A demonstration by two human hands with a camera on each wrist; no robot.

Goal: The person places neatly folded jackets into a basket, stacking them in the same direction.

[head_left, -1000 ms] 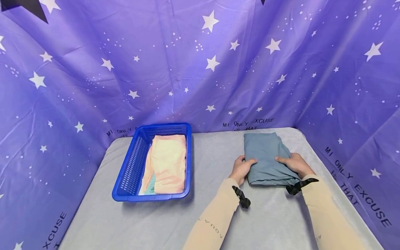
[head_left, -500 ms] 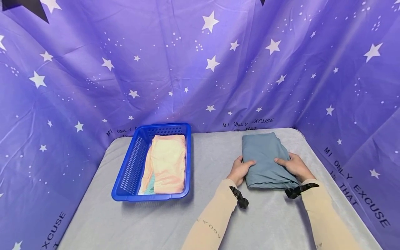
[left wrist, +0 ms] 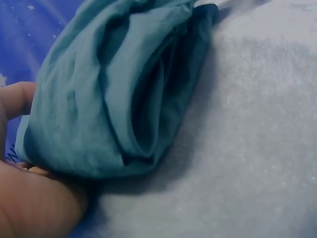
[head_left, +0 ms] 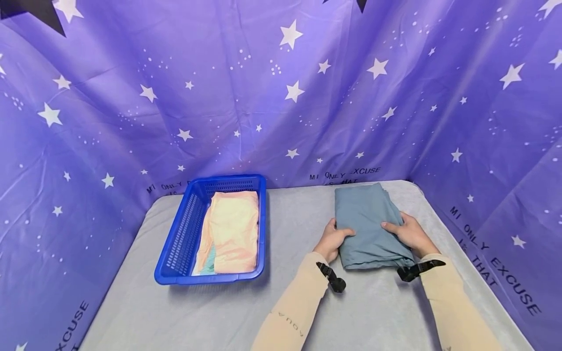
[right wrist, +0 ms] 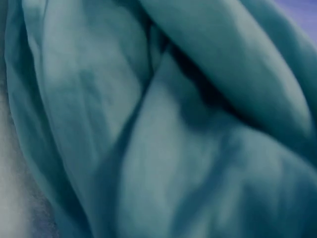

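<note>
2 hands [head_left: 331,241] [head_left: 412,234] grip folded cloth [head_left: 366,219]; basket [head_left: 206,280] stands apart.

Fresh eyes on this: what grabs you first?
Probably the purple curtain with white stars, filling the background behind the table. Next, the bright blue basket on the table's left, with peach cloth inside. Then, on the right, the folded blue-green cloth, held at its sides between the left hand and right hand.
</note>
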